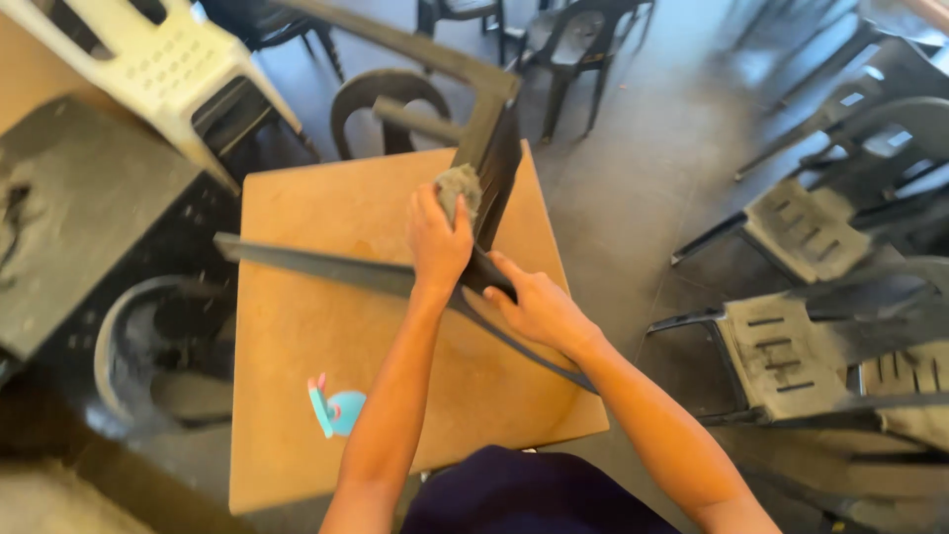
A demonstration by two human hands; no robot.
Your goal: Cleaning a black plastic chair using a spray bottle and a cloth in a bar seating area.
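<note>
On the tan square table (326, 326), which serves as our landmark, we see a dark plastic chair (491, 163) laid over so that its legs run across the tabletop and one leg reaches past the table's left edge. Above the middle of the table, our left hand (438, 237) clenches a grey rag (458, 186) and presses it against the chair's upright panel. Toward the table's right edge, our right hand (534, 302) wraps its fingers around a lower dark part of the chair and steadies it.

We judge the step in hand to be wiping the chair's surface. To do it well, we keep the bracing grip firm so the chair does not slide on the table, hold the rag flat against the plastic, and work in long strokes along the panel, refolding the rag as it soils.

Near the table's front edge lies a small pink and blue item (334, 407), too blurred to identify. Beyond the table stand a white plastic chair (163, 64) and several grey chairs (806, 232).
</note>
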